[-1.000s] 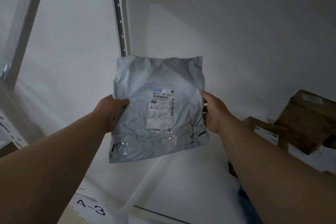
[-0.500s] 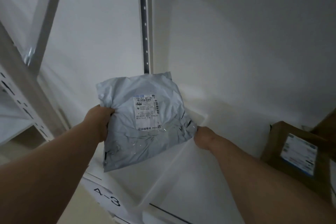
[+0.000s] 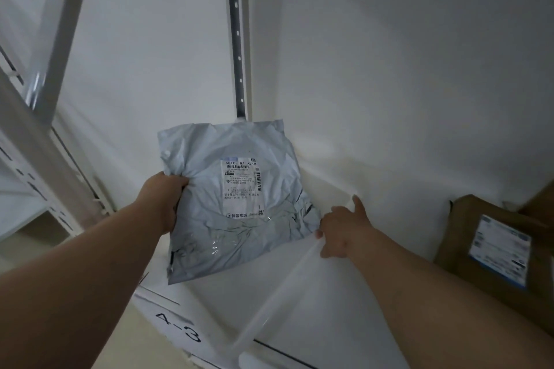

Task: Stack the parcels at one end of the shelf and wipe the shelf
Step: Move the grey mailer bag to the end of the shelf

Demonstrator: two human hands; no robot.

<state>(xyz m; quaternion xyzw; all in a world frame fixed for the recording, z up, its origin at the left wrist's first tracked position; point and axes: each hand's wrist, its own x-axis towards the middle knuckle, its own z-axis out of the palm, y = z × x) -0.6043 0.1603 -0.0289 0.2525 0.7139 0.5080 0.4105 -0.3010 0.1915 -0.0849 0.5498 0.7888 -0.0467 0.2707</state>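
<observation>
The left hand [image 3: 163,199] curls its fingers round the left edge of the crinkly grey plastic mailer bag [image 3: 236,204] with a white paper label, holding it over the left end of the smooth white shelf [image 3: 344,293]. The right hand [image 3: 343,229] has let go since a moment ago and now spreads its fingers just beside the bag's right corner. A brown cardboard box [image 3: 467,237] sits on the right.

Grey poly mailer parcel [image 3: 236,204]: crumpled, white shipping label facing up, clear tape across lower half; tilted, over left end of white shelf [image 3: 344,293]. Brown cardboard parcel [image 3: 494,252]: white label on top, lies on shelf, well right of mailer.
</observation>
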